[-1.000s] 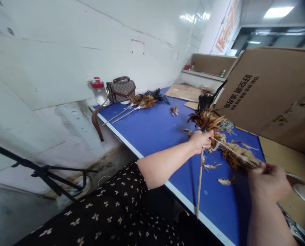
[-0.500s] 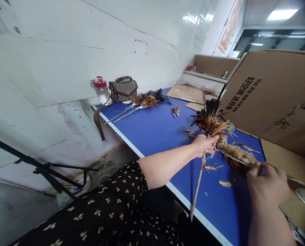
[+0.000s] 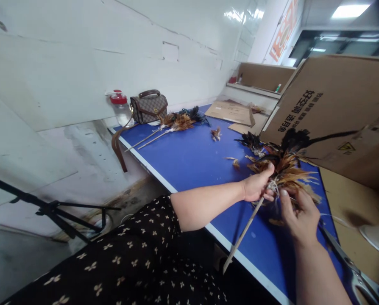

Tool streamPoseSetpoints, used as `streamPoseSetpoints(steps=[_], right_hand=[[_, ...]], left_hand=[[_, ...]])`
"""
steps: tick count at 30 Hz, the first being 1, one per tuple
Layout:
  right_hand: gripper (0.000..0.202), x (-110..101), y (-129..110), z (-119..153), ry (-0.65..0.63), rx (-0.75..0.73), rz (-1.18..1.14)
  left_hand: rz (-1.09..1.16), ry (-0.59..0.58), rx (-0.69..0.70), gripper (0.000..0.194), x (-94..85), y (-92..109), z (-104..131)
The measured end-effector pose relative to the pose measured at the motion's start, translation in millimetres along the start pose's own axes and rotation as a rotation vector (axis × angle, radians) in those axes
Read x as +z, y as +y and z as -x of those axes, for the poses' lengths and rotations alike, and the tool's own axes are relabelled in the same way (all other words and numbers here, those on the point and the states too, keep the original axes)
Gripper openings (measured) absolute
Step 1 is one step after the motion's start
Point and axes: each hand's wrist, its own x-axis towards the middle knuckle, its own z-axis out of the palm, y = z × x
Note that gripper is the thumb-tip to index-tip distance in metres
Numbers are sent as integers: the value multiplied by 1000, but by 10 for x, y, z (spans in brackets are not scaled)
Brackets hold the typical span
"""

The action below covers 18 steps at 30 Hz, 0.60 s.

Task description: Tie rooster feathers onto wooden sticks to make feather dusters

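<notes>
Head view: feather duster black, russet, bound in white string; left hand clasps it; right hand: grip unclear.

Stick: bare wood, matt, slightly rough. Feather bunch: ragged plumage. String: fibrous, matt. Tabletop: smooth, low sheen. Scissors: metal, shiny. Carton: matt cardboard. Bottle: clear plastic, smooth. Sleeve: matt cloth, apparently smooth.

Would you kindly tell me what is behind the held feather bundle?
Printed cardboard stands behind the feather bundle, which the left hand holds. The bundle covers part of the cardboard; anything else hidden there cannot be seen.
</notes>
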Motion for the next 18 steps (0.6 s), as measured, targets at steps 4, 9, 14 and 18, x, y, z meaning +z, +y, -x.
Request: streamPoseSetpoints(steps=[4,9,14,18], right_hand=[[36,31,-74,-9,-60,22,-116],[41,78,51,58,-21,146,-134],[43,124,200,113,17,293,-155],[48,152,201,92,13,358,-204]], left_hand=[[-26,30,-25,72,19,-32,17],[33,23,11,48,18,-59,8],[62,32,38,35,-5,-78,-31],[20,45,33,35,-5,-77,-29]])
